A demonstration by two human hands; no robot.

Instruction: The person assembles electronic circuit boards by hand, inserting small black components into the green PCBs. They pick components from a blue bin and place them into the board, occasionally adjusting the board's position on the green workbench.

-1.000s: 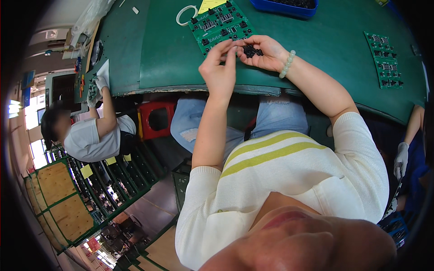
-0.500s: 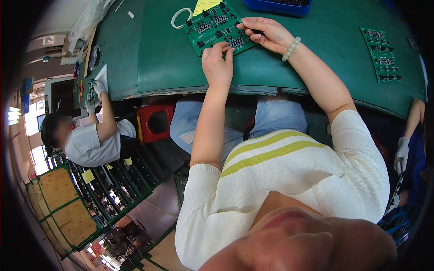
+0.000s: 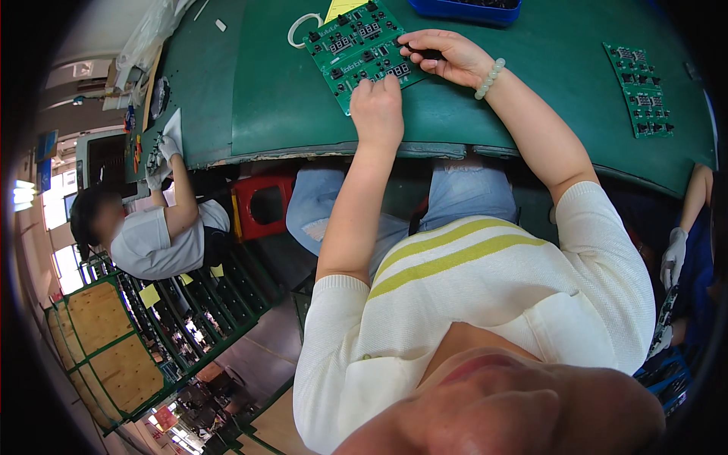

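A green circuit board [image 3: 356, 47] with digit displays and small black parts lies at the table's near middle, tilted. My left hand [image 3: 377, 114] is over the board's near edge, fingers curled down onto it beside a display. Its fingertips are hidden, so whether it pinches a part does not show. At the board's right edge, my right hand [image 3: 455, 59] is closed around small black parts [image 3: 432, 54], thumb and forefinger together at the board. A beaded bracelet [image 3: 491, 78] circles the right wrist.
A blue tray [image 3: 470, 9] of black parts stands at the far edge of view. A white ring [image 3: 303, 30] and yellow paper [image 3: 343, 7] touch the board's far side. More circuit boards [image 3: 639, 91] lie right. A gloved co-worker [image 3: 163, 235] sits left; another gloved hand [image 3: 673, 258] is right.
My left hand has shifted slightly right, its fingers now curled down onto the board. The board has moved slightly left. My right hand stays near the board's right edge.
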